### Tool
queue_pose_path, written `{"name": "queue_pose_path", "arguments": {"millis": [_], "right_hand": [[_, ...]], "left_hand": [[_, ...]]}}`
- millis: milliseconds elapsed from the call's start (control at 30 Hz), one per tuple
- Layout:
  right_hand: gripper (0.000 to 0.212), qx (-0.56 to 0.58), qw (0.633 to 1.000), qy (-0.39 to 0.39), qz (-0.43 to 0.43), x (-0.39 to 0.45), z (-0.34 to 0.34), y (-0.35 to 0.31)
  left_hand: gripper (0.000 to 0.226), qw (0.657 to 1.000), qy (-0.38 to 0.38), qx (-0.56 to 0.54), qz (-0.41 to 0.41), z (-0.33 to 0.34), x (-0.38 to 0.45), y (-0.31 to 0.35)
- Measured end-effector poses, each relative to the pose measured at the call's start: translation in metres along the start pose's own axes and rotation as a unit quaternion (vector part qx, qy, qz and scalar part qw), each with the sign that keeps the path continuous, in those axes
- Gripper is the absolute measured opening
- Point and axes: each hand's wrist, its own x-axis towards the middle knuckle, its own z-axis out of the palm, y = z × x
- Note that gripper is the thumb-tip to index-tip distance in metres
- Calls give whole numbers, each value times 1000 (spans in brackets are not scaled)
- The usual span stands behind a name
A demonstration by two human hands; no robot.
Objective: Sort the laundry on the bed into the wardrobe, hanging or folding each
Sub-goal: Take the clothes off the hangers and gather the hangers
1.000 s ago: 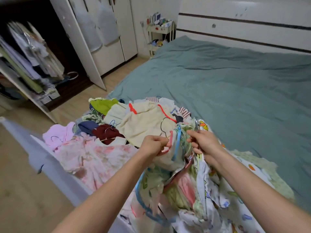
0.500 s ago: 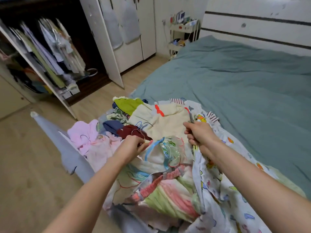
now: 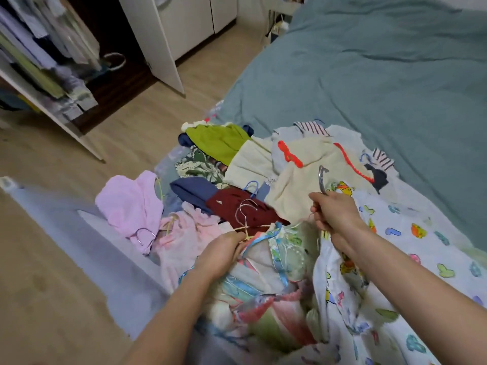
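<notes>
A heap of small clothes on hangers (image 3: 237,180) lies at the near left corner of the bed (image 3: 369,88). My right hand (image 3: 334,214) grips the neck of a hanger whose metal hook (image 3: 322,180) sticks up above my fist; a white garment with cartoon prints (image 3: 350,291) hangs from it. My left hand (image 3: 224,254) grips a bunch of thin wire hangers (image 3: 246,219) on top of a pale green and pink striped bundle (image 3: 266,280). The open wardrobe (image 3: 52,61) stands at the upper left with clothes hanging inside.
Wooden floor (image 3: 52,233) lies between the bed and the wardrobe. A white wardrobe door (image 3: 155,40) stands open toward the bed. A pink top (image 3: 131,204), a maroon garment (image 3: 237,209), a green one (image 3: 218,143) and a cream one (image 3: 303,180) lie in the heap.
Both hands have moved down and left with their hangers. The view has tilted down and toward the wardrobe; the headboard and shelf have left the frame.
</notes>
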Motion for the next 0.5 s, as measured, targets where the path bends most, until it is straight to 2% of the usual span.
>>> {"name": "queue_pose_path", "arguments": {"millis": [133,300,400,467,500], "right_hand": [[28,-31,999,-14,13,4,13,7],[17,-7,998,-66,-18,-6,26,-14],[11,7,993,-104,-52,-11,27,-41],[10,-23,989,-130,-66,-18,24,-51],[12,-47,986,-143,-67,-23,23,-51]], "left_hand": [[27,990,70,-116,-43,-5,3,13],[33,945,163,-265,-105,-44,11,56],[23,869,180,-438,-147,-70,14,84],[16,815,161,-531,-168,-79,10,103],[13,799,148,-555,-176,-79,9,111]]}}
